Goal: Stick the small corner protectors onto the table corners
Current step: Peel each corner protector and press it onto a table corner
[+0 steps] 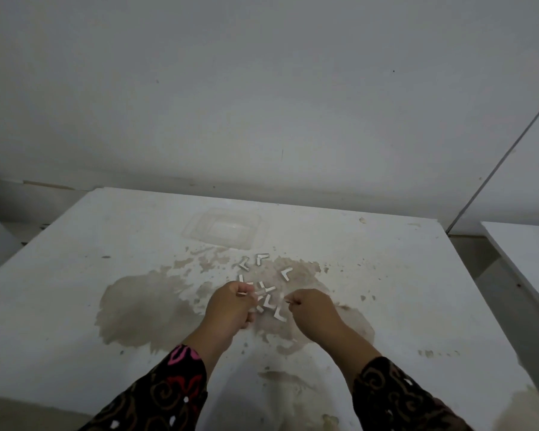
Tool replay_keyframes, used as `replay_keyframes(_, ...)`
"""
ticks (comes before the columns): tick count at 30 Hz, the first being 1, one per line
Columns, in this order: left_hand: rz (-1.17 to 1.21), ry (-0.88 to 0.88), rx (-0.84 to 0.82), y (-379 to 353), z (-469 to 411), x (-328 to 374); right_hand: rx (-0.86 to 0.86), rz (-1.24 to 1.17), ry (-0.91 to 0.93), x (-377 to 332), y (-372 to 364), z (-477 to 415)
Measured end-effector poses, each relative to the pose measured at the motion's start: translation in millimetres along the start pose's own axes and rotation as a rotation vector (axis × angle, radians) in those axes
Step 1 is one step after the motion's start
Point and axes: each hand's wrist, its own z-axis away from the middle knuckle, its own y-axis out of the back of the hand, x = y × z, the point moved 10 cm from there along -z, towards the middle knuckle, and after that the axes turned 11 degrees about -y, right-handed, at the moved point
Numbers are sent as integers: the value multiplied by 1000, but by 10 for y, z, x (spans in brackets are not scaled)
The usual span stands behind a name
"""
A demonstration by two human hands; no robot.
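Several small white L-shaped corner protectors (286,273) lie scattered in the middle of a white, stained table (386,275). My left hand (231,306) hovers over the pile with its fingers closed on one corner protector (246,293). My right hand (313,307) is beside it, fingertips pinched on something thin and small, perhaps a backing strip; I cannot make it out. More protectors (269,301) lie between the two hands. The table's far left corner (101,189) is in view.
A clear, shallow plastic container (255,234) stands behind the pile. A second white table (523,244) stands to the right across a narrow gap. A grey wall rises behind. Brown stains spread across the tabletop.
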Motion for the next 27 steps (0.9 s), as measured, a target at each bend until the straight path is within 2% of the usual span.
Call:
replay_keyframes(3, 61, 19, -21, 50, 12, -8, 25, 25, -41, -31, -27, -16)
replay_keyframes(12, 175, 39, -186, -71, 80, -17, 175, -431, -99, 111, 114, 256)
replay_keyframes(16, 222, 47, -238, -200, 175, -19, 131, -362, -131, 118, 78, 367)
replay_keyframes(18, 255, 55, -256, -249, 238, -37, 178, -268, -134, 102, 134, 418)
replay_keyframes(20, 279, 63, -295, -292, 312, -48, 221, -277, -120, 73, 183, 501)
replay_keyframes(27, 361, 89, -482, -472, 563, 139, 131, -658, -16, 31, 101, 872)
